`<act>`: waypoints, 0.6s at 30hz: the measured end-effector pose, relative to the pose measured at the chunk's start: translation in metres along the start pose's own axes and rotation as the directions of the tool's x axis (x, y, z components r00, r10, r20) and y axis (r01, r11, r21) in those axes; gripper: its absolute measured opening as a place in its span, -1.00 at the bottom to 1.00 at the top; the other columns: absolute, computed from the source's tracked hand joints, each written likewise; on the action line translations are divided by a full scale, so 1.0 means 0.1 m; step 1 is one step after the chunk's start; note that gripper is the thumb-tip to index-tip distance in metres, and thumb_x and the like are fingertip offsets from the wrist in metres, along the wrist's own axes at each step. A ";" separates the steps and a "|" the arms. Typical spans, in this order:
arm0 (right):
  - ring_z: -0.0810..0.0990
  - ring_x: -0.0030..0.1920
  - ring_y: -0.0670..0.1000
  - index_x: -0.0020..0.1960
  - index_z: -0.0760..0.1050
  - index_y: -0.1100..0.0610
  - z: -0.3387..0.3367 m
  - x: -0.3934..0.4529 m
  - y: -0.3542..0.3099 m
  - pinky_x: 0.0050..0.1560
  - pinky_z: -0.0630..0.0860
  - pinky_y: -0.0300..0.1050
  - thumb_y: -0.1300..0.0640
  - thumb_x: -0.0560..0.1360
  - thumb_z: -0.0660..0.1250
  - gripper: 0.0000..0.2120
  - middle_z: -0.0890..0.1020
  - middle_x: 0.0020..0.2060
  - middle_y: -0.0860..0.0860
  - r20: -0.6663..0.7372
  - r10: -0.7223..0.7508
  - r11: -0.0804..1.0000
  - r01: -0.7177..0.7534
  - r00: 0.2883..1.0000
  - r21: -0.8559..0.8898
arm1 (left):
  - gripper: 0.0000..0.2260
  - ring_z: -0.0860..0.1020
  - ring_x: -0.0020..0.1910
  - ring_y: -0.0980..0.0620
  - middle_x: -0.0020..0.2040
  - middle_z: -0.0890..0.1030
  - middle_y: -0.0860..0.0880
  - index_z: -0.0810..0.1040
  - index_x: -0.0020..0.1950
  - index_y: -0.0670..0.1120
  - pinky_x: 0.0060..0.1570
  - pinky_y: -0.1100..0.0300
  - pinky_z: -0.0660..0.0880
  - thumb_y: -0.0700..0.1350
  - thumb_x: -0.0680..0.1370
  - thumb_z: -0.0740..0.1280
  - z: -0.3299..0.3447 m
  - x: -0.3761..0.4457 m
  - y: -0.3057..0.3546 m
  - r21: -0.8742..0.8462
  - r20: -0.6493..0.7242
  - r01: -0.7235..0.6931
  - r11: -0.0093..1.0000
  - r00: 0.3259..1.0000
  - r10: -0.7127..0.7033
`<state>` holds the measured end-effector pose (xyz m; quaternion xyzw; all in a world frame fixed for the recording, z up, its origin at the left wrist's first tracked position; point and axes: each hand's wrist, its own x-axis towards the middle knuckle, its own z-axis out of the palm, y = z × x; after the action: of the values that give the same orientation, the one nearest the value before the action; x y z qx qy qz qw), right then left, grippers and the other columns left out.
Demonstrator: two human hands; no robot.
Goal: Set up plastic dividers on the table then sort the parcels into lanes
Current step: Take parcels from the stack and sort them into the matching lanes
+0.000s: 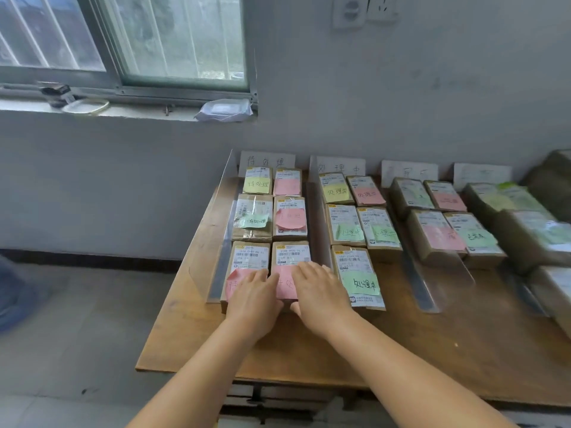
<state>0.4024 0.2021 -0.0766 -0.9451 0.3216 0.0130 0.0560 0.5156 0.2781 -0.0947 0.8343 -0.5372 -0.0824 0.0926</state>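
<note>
Table (309, 350) of brown wood spreads under both forearms, carrying rows of parcels split into lanes by clear plastic dividers. Beyond the fingertips, against the wall, white paper lane signs (267, 162) stand upright. One divider (224, 242) runs just left of the left hand; a second divider (318, 223) runs just past the right hand. Between them sit six cardboard parcels in two columns. The left hand (255, 299) lies flat, fingers straight, on the near-left parcel (248, 259) and its pink note. The right hand (319, 291), also flat and relaxed, rests on the near-right parcel (290, 254). The hands lie side by side, almost touching. Right of the right hand sits a green-noted parcel (358, 276).
</note>
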 end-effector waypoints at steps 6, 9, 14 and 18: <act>-0.12 0.54 0.07 0.55 -0.15 0.07 -0.20 -0.24 0.35 0.48 -0.13 0.02 -0.10 0.55 0.25 -0.23 -0.06 0.55 0.04 -0.058 0.127 0.991 -0.124 0.990 0.055 | -0.43 0.23 0.46 -0.04 0.48 0.28 0.02 0.18 0.50 0.03 0.37 0.06 0.25 0.05 0.55 0.31 -0.17 0.06 0.31 -0.009 -0.040 -0.065 0.998 0.997 0.065; -0.14 0.54 0.04 0.56 -0.15 0.05 -0.29 -0.41 0.62 0.48 -0.16 0.01 -0.11 0.55 0.25 -0.22 -0.07 0.56 0.03 -0.092 0.190 0.980 -0.183 0.978 0.082 | -0.38 0.13 0.50 -0.04 0.53 0.20 0.02 0.09 0.54 0.02 0.43 0.04 0.14 0.06 0.56 0.29 -0.24 0.12 0.55 -0.010 -0.048 -0.115 0.993 0.992 0.115; -0.08 0.54 0.03 0.55 -0.12 0.05 -0.44 -0.80 1.18 0.49 -0.11 0.03 -0.16 0.53 0.25 -0.21 0.00 0.55 0.00 -0.166 0.267 0.961 -0.250 0.949 0.115 | -0.32 0.02 0.54 -0.03 0.56 0.10 0.04 0.00 0.56 0.05 0.49 -0.01 0.06 0.11 0.55 0.29 -0.24 0.13 1.20 -0.023 -0.052 -0.190 0.981 0.981 0.189; -0.09 0.54 0.01 0.56 -0.15 0.03 -0.52 -1.23 1.75 0.48 -0.12 -0.01 -0.19 0.55 0.20 -0.23 -0.02 0.55 -0.02 -0.195 0.337 0.938 -0.312 0.921 0.150 | -0.31 -0.03 0.55 -0.01 0.57 0.05 0.04 -0.01 0.56 0.05 0.48 0.01 -0.01 0.16 0.55 0.27 -0.13 0.08 1.87 -0.031 -0.047 -0.230 0.973 0.973 0.228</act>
<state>0.1980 0.1329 -0.0346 -0.8695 0.4783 -0.1000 0.0724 0.3572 0.1961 -0.0370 0.7666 -0.6260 -0.0630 0.1281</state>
